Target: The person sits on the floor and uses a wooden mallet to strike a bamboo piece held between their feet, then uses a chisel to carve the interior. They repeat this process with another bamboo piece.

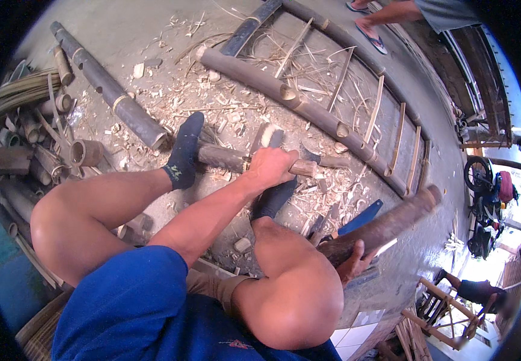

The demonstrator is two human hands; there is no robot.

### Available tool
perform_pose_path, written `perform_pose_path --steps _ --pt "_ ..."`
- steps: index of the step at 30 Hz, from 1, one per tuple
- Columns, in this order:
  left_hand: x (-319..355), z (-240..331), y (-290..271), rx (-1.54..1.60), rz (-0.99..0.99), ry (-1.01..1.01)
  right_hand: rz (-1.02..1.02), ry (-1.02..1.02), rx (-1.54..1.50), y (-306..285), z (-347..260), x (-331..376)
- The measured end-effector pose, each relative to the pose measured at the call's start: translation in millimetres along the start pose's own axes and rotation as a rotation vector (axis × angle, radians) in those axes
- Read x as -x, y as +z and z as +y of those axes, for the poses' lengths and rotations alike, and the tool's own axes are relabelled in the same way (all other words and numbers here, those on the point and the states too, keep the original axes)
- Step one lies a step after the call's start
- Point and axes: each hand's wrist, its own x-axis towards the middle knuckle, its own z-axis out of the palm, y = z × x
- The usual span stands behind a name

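My left hand [272, 166] is closed over a brown rounded length of wood [221, 157] lying low between my socked feet. Its fingers are partly hidden. Close beside that hand is a wooden block with a pale cut face [267, 136]. Just past the knuckles lies a tool with a dark blade and wooden handle [335, 162]. Outside my right knee, my right hand [356, 263] grips a thick brown bamboo length [387, 224] from its outer side, tilted up toward the right. A flat blue tool [361, 218] shows behind this bamboo.
A bamboo frame with thin crosspieces [317, 115] lies ahead. A notched bamboo pole [113, 99] rests at left, near piled bamboo offcuts [86, 153]. Pale shavings [230, 120] litter the floor. Another person's sandaled foot [372, 35] is at the top; a motorcycle [483, 204] stands far right.
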Motion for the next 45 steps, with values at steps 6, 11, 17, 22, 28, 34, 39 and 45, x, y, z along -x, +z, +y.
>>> perform_pose_path --steps 6,11,17,22,28,34,39,45 --pt "2.4 -4.3 1.5 0.010 -0.004 0.035 -0.464 0.229 0.245 29.4 11.9 35.5" --pt "2.8 -3.9 1.2 0.010 -0.007 0.001 -0.254 0.165 0.139 22.2 5.0 21.9" --pt "11.6 -19.0 -2.3 0.106 0.080 0.023 0.002 0.126 0.008 20.0 -5.7 -7.8" --pt "33.9 -89.7 -20.9 1.034 0.664 -0.463 0.008 0.113 0.131 30.1 3.1 -4.4" --pt "19.0 -108.3 -60.3 1.141 0.826 -0.361 -0.050 0.285 0.042 54.8 13.9 2.1" --pt "5.6 -67.1 -52.5 1.012 0.512 -0.396 -0.213 0.302 0.085 69.3 7.2 -3.7" --pt "6.7 -58.0 -50.2 0.968 0.437 -0.446 -0.257 0.234 0.269 69.4 3.3 2.4" --pt "8.2 -52.5 -45.0 0.982 0.466 -0.428 -0.249 0.334 0.181 75.7 -4.1 7.2"
